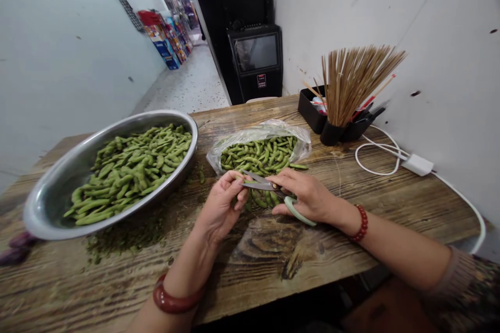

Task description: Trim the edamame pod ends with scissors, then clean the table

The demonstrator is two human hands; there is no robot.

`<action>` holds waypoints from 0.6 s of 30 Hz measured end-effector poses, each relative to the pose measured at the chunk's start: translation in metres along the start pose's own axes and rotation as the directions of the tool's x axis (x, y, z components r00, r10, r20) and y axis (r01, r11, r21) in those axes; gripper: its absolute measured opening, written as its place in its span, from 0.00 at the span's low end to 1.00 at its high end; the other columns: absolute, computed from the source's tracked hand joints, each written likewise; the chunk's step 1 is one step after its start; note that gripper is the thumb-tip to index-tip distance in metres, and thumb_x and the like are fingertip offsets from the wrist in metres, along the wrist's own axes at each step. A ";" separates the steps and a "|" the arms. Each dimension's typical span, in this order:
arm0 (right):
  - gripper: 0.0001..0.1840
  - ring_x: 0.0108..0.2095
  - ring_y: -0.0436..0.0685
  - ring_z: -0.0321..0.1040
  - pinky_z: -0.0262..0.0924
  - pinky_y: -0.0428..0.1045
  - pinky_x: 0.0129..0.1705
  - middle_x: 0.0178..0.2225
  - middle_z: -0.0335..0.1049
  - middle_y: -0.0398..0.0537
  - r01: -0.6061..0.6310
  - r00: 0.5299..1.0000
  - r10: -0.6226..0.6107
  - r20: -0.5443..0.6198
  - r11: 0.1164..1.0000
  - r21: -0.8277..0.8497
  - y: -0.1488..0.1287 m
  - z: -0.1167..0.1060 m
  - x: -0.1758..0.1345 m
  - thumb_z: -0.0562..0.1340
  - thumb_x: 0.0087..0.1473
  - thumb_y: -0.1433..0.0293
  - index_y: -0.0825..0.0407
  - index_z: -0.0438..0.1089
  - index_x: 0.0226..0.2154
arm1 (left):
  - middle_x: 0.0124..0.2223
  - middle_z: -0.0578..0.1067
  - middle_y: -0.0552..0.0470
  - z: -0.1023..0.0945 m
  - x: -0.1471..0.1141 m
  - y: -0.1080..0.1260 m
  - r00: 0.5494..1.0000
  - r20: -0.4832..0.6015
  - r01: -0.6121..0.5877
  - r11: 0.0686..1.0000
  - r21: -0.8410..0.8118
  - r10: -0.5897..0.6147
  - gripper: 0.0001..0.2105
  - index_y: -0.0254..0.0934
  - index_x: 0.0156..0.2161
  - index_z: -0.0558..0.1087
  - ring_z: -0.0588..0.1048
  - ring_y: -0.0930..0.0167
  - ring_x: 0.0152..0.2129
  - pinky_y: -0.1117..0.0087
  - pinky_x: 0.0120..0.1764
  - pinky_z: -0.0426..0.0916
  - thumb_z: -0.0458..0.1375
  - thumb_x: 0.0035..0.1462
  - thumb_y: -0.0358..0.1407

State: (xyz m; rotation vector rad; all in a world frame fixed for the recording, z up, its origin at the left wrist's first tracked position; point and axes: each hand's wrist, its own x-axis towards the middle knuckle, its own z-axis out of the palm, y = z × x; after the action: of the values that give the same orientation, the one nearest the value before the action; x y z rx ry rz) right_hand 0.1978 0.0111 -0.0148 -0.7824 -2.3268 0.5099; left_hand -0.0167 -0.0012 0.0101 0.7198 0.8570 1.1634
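Note:
My left hand [223,199] pinches a green soybean pod [248,181] between thumb and fingers, most of it hidden by them. In my right hand [307,192] is a pair of scissors [261,185] with pale green handles, its parted blades reaching to the pod at my left fingertips. Just beyond both hands lies a clear plastic bag [269,129] with many pods inside, some spilling out toward me. At the left stands a wide metal basin [41,218] holding a large heap of pods.
Green trimmings [125,239] lie below the basin on the wooden table [250,291]. At the back right, a black holder [311,114] contains bamboo skewers [347,83]. A white adapter with cable [417,164] rests by the wall. Purple onions [19,247] sit at the left edge.

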 end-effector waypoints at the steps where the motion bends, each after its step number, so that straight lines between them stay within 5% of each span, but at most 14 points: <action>1: 0.32 0.35 0.56 0.65 0.63 0.50 0.37 0.39 0.66 0.51 0.000 1.000 0.000 -0.003 1.000 0.000 -0.001 0.000 0.000 0.66 0.51 0.57 0.54 0.62 0.54 | 0.21 0.68 0.57 0.000 0.000 0.000 1.000 0.009 0.008 1.000 0.001 -0.008 0.11 0.33 0.30 0.69 0.58 0.83 0.14 0.83 0.15 0.50 0.68 0.46 0.33; 18: 0.27 0.36 0.56 0.67 0.63 0.49 0.37 0.39 0.67 0.52 0.041 0.999 -0.040 -0.023 0.999 0.018 -0.004 0.007 -0.004 0.65 0.53 0.62 0.54 0.62 0.53 | 0.21 0.66 0.58 0.000 -0.003 -0.007 0.998 0.062 -0.015 1.000 0.007 0.015 0.11 0.33 0.30 0.69 0.57 0.83 0.14 0.82 0.16 0.49 0.67 0.46 0.34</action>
State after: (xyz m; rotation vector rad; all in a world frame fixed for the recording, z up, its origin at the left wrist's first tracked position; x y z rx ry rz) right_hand 0.1936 0.0045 -0.0192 -0.7272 -2.3087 0.5013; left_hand -0.0141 -0.0060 0.0044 0.7653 0.8054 1.1462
